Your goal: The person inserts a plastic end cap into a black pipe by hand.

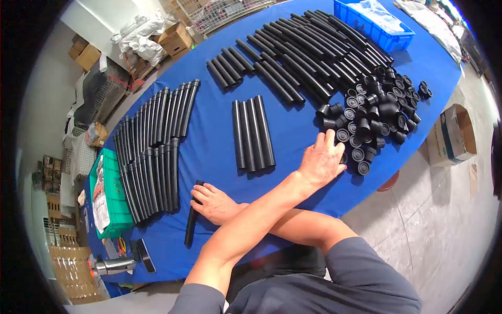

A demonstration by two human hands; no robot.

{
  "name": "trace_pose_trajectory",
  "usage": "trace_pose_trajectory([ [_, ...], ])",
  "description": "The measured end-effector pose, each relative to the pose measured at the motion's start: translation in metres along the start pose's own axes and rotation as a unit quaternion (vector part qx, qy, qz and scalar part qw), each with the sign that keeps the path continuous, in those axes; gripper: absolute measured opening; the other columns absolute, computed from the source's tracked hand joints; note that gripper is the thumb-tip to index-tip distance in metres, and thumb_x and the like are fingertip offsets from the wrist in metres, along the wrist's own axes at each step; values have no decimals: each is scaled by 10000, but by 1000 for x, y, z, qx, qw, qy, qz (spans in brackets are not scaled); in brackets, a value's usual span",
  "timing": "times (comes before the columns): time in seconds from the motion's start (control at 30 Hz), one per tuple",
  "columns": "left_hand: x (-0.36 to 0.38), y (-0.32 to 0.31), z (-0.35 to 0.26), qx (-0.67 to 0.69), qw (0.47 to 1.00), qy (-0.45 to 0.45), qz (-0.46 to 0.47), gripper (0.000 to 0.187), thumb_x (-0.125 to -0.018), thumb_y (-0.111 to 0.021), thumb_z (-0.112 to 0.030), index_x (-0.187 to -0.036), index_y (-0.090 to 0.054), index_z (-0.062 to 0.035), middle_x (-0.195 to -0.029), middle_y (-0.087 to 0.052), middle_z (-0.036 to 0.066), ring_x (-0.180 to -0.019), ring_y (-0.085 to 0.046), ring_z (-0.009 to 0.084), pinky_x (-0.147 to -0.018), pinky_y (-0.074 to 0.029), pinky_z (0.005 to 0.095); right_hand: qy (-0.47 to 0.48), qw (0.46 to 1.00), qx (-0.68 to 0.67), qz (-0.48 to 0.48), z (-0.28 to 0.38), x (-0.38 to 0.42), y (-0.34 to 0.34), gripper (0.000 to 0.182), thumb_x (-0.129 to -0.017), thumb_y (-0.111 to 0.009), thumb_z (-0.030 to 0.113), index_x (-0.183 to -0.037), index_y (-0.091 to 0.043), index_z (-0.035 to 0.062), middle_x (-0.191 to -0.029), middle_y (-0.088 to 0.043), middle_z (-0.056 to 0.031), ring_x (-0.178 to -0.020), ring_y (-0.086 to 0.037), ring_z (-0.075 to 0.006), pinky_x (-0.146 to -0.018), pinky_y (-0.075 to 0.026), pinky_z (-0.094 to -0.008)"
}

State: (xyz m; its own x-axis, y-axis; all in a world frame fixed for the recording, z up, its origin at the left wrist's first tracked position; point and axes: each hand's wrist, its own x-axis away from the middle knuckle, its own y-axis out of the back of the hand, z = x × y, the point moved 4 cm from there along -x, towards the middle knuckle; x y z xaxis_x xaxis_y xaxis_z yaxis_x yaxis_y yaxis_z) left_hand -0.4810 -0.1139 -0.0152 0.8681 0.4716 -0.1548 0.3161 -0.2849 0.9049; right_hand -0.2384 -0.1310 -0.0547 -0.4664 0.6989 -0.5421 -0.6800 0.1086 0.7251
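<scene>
Right hand (212,204): tube (190,230) gripped
Left hand (321,158): half open at caps (375,126); hold can't be told
Blue cloth (214,131): spread mid-frame
Box (175,42): seen upper left

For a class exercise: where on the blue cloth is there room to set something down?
Bare blue cloth flanks the four central black cylindrical tubes: leftward to the collared black tubes, rightward to the heaped round black caps. Crowded: that heap and the far black tubes.

Wall (39,115): pale, left side.
Floor (402,230): grey concrete, right side.
Table (209,120): draped in blue cloth (293,125).
Wire-mesh cage (209,14): beyond the table.
Cardboard box (443,141): on the floor.
</scene>
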Motion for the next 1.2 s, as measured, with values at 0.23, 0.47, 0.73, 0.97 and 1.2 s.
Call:
trace_pose_trajectory([
  [0.23,22,36,6,12,999,3,-34,412,-753,-851,-298,-956,-657,4,-1148,-514,174,-1083,-567,329,-819,-595,431,13,1000,-23,-6,-2,0,4,459,-858,-606,248,-1258,-623,24,-1377,-546,-210,-1378,-450,-369,-1133,-370,-509],
  [0.47,134,156,147,-97,964,199,-145,405,-734,-838,-316,-950,-697,-5,-1106,-582,158,-1065,-585,347,-918,-511,448,69,990,-43,-117,-8,5,-21,408,-848,-595,170,-1222,-623,12,-1274,-558,-219,-1240,-517,-384,-1023,-437,-513],
  [0.73,180,126,200,-76,961,241,-113,515,-715,-859,-420,-981,-747,6,-1093,-618,168,-1066,-616,339,-961,-502,421,60,997,-15,-44,-5,-1,-12,406,-844,-611,140,-1226,-635,3,-1243,-587,-259,-1218,-549,-439,-1048,-415,-568],
  [0.97,170,120,186,-82,959,267,-52,546,-744,-854,-387,-1038,-716,52,-1238,-535,174,-1170,-551,356,-985,-514,463,50,997,-64,0,-9,1,-13,357,-860,-612,138,-1190,-643,4,-1143,-628,-236,-1117,-603,-422,-970,-465,-550],
  [1.2,253,169,177,-6,924,253,-287,326,-835,-657,-14,-1154,-718,-34,-1250,-589,162,-1057,-651,281,-848,-557,364,17,998,-28,44,1,-4,7,465,-835,-655,124,-1277,-604,-11,-1310,-562,-226,-1300,-506,-386,-1108,-399,-509],
])
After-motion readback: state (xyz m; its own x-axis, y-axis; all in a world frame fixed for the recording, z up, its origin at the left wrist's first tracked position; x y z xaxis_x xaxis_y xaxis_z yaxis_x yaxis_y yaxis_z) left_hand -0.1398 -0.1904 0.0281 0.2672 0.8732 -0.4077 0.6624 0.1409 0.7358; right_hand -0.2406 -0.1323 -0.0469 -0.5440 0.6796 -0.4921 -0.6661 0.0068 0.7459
